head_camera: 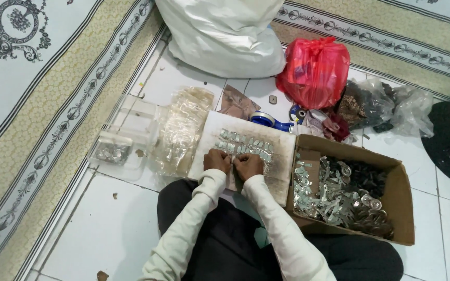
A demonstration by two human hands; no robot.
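I sit on a tiled floor with a white board point(282, 151) across my lap. Rows of small silver metal pieces point(246, 143) lie on the board. My left hand point(217, 160) and my right hand point(249, 165) are close together at the board's near edge, fingers curled over a small piece that is too tiny to make out. Both arms wear cream sleeves.
A cardboard box point(399, 182) of metal parts stands at my right. A clear plastic bag stack point(183, 127) and a clear container point(118, 143) lie left. Behind are a white sack point(225, 36), a red bag point(313, 70), a blue tape dispenser point(269, 120) and a patterned carpet point(37, 104).
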